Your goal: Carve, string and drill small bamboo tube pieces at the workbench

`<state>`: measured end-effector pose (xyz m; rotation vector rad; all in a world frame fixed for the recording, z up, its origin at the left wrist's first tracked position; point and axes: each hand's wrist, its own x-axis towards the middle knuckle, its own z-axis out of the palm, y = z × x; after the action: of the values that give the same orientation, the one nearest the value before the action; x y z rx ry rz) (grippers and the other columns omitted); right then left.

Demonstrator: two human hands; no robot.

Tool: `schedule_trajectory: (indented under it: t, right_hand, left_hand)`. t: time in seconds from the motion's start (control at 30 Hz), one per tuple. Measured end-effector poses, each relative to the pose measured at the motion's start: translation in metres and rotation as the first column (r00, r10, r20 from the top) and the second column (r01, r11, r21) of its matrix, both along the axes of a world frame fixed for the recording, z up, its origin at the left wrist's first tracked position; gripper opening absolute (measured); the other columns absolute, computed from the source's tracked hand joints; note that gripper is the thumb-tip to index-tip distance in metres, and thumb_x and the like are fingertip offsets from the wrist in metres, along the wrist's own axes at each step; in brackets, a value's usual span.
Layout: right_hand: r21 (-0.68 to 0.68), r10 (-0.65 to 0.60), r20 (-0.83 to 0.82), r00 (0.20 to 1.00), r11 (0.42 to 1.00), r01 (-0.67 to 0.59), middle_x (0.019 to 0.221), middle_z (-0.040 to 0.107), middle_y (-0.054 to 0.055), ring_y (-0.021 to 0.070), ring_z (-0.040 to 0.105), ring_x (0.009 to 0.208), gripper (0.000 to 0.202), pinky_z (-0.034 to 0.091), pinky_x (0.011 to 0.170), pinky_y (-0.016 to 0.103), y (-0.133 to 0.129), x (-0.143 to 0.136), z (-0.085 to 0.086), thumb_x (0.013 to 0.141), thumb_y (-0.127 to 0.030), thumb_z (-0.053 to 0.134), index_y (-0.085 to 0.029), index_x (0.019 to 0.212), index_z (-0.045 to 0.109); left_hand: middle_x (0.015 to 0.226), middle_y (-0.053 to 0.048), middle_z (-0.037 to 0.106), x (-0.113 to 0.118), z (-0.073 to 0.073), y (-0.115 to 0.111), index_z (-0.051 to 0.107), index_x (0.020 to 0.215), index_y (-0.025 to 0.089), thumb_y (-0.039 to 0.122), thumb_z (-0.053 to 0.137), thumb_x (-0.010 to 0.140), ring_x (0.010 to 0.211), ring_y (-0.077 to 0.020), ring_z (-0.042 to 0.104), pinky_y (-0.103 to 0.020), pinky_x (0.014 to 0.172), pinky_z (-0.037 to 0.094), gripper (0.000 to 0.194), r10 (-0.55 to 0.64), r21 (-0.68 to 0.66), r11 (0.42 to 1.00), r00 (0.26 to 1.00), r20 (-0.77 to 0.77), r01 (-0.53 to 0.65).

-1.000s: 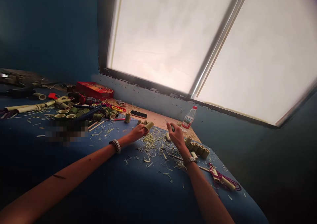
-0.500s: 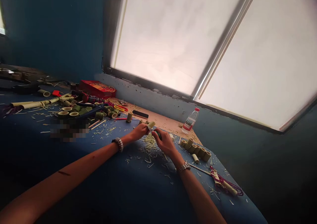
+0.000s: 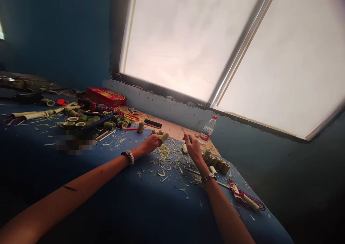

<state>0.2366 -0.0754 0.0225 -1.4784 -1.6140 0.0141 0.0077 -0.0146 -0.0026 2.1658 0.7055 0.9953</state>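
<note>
Reaching forward, apart | left hand (image 3: 151, 144) grasping tilted bamboo tube (image 3: 164, 137) | right hand (image 3: 193, 147) clenched round knife (image 3: 183, 130)

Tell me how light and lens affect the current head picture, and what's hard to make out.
Head view: the window glares near white; the blue table cover sinks into shadow at the bottom; wide-angle stretch elongates both forearms; a pixelated patch hides part of the cover; the blade in the right hand is too small to read clearly.
</note>
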Motion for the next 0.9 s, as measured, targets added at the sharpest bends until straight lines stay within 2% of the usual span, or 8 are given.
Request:
schedule_trajectory:
  t: [0.07, 0.2, 0.33, 0.43, 0.6, 0.8, 0.9]
  right_hand:
    - [0.002, 0.069, 0.022, 0.997, 0.998, -0.070, 0.076, 0.067, 0.007, 0.0212, 0.061, 0.072, 0.060, 0.038, 0.066, 0.028, -0.004, -0.005, -0.001, 0.098, -0.068, 0.036, -0.018, 0.086, 0.066]
    - [-0.074, 0.222, 0.176, 0.959, 0.975, -0.212, 0.069, 0.062, 0.002, 0.0174, 0.056, 0.064, 0.054, 0.033, 0.062, 0.026, -0.012, -0.032, -0.006, 0.100, -0.065, 0.043, -0.018, 0.096, 0.068]
    - [-0.123, 0.292, 0.269, 0.918, 0.955, -0.268, 0.071, 0.063, 0.002, 0.0168, 0.055, 0.063, 0.050, 0.031, 0.061, 0.026, -0.016, -0.047, -0.008, 0.102, -0.060, 0.043, -0.018, 0.093, 0.069]
    - [-0.137, 0.322, 0.297, 0.899, 0.946, -0.293, 0.071, 0.064, 0.002, 0.0165, 0.055, 0.061, 0.048, 0.030, 0.060, 0.026, -0.019, -0.049, -0.008, 0.103, -0.057, 0.042, -0.019, 0.098, 0.070]
    - [-0.093, 0.241, 0.351, 0.905, 0.970, -0.223, 0.069, 0.064, 0.003, 0.0182, 0.056, 0.062, 0.044, 0.028, 0.060, 0.027, -0.017, -0.048, -0.011, 0.101, -0.056, 0.046, -0.020, 0.099, 0.071]
    - [-0.017, -0.035, 0.150, 0.988, 0.999, 0.038, 0.071, 0.064, 0.006, 0.0209, 0.059, 0.068, 0.050, 0.032, 0.062, 0.027, 0.001, -0.006, -0.006, 0.098, -0.060, 0.041, -0.019, 0.091, 0.068]
    - [-0.034, -0.009, 0.119, 0.993, 0.999, 0.014, 0.071, 0.064, 0.005, 0.0211, 0.060, 0.070, 0.054, 0.033, 0.063, 0.027, 0.001, 0.001, -0.007, 0.097, -0.064, 0.041, -0.018, 0.092, 0.069]
  left_hand:
    - [0.057, 0.001, 0.045, 0.000, 0.000, 0.003, 0.044, 0.060, 0.020, 0.030, 0.041, 0.088, 0.056, -0.0127, 0.039, -0.029, 0.058, 0.030, 0.030, 0.048, 0.000, 0.999, 0.999, 0.000, -0.048]
    - [0.057, 0.000, 0.049, 0.000, 0.001, 0.005, 0.047, 0.060, 0.020, 0.029, 0.041, 0.090, 0.057, -0.0133, 0.043, -0.029, 0.058, 0.030, 0.032, 0.105, 0.033, 0.994, 0.993, -0.054, -0.103]
    - [0.059, 0.001, 0.049, 0.000, 0.003, 0.003, 0.046, 0.061, 0.019, 0.024, 0.044, 0.088, 0.058, -0.0134, 0.042, -0.030, 0.057, 0.026, 0.028, 0.165, 0.065, 0.985, 0.979, -0.115, -0.159]
    - [0.060, 0.001, 0.047, -0.001, 0.004, 0.002, 0.043, 0.062, 0.020, 0.021, 0.047, 0.087, 0.058, -0.0132, 0.039, -0.031, 0.057, 0.024, 0.025, 0.178, 0.099, 0.981, 0.975, -0.132, -0.165]
    - [0.058, 0.000, 0.047, -0.003, 0.006, -0.003, 0.042, 0.063, 0.020, 0.020, 0.046, 0.089, 0.057, -0.0131, 0.037, -0.031, 0.058, 0.023, 0.027, 0.192, 0.184, 0.969, 0.970, -0.152, -0.163]
    - [0.058, 0.001, 0.048, -0.004, 0.002, -0.003, 0.041, 0.063, 0.021, 0.027, 0.047, 0.089, 0.056, -0.0127, 0.040, -0.029, 0.057, 0.024, 0.028, 0.169, 0.170, 0.974, 0.978, -0.119, -0.148]
    - [0.057, 0.001, 0.047, -0.005, 0.001, 0.004, 0.042, 0.061, 0.021, 0.028, 0.043, 0.089, 0.054, -0.0131, 0.040, -0.029, 0.056, 0.025, 0.029, 0.232, 0.141, 0.965, 0.970, -0.077, -0.220]
